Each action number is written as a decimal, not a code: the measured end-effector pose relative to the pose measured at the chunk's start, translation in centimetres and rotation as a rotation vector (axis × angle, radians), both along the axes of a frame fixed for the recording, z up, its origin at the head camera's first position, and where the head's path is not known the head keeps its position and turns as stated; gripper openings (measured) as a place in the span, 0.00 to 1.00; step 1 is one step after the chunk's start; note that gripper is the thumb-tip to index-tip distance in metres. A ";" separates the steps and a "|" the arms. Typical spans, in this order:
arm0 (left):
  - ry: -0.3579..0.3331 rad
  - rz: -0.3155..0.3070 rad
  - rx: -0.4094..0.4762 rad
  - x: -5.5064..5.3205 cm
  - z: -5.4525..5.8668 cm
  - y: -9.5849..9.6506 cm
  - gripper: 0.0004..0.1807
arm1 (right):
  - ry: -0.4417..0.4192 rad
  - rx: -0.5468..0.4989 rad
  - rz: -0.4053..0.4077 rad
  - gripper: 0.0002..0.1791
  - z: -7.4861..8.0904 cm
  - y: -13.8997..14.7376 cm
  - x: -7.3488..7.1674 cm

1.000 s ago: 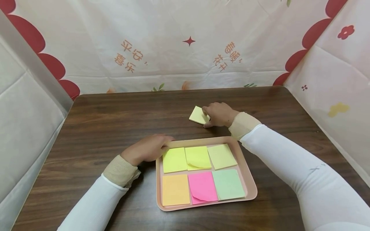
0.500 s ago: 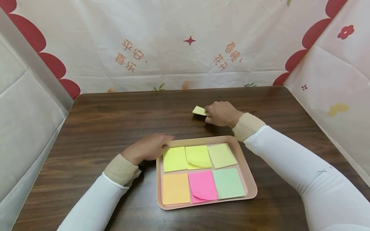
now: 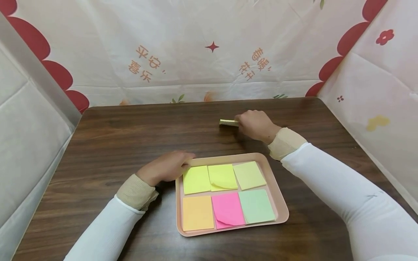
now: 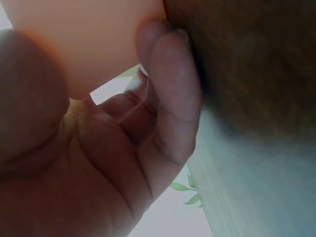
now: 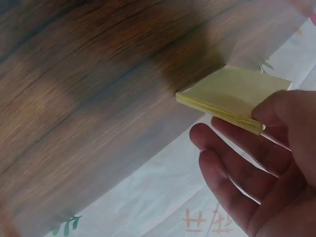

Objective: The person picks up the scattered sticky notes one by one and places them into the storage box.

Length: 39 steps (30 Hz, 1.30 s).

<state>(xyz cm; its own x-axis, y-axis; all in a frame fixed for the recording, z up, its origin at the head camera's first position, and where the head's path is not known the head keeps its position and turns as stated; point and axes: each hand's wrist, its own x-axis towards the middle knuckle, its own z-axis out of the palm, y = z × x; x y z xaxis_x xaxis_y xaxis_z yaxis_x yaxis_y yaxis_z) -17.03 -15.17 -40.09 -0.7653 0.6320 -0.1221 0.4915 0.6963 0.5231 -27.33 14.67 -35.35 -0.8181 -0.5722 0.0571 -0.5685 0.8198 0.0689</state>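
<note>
My right hand (image 3: 256,125) pinches a pale yellow sticky note pad (image 3: 228,122) between thumb and fingers above the far part of the table. In the right wrist view the pad (image 5: 232,91) shows its flat face and layered edge, with the thumb over it and the other fingers below. My left hand (image 3: 166,168) grips the far left corner of a pink tray (image 3: 283,206); in the left wrist view its fingers curl round the tray's wall (image 4: 98,44). Two rows of sticky note pads lie in the tray, including an orange pad (image 3: 197,213) and a pink pad (image 3: 228,210).
The tray stands on a dark wood-grain table (image 3: 130,134). A white printed cloth (image 3: 189,61) hangs behind the table's far edge and along the right side. A pale padded panel (image 3: 29,123) borders the left.
The right hand has lifted the pale yellow pad off the table and tilted it edge-on, shifting slightly right and away. The left hand stays on the tray corner.
</note>
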 end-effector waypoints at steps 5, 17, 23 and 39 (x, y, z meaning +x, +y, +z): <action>0.011 -0.003 0.000 0.0 -0.1 0.0 0.11 | 0.002 -0.046 -0.025 0.09 0.2 0.6 0.5; 0.001 0.000 0.013 0.2 0.2 0.2 0.13 | 0.134 -0.266 0.170 0.08 1.1 2.6 4.7; -0.003 0.003 0.004 0.2 0.2 0.1 0.13 | 0.196 -0.298 0.202 0.06 1.6 3.4 6.6; -0.017 0.004 0.011 0.2 0.2 0.0 0.12 | 0.087 -0.365 0.183 0.10 1.5 3.5 10.9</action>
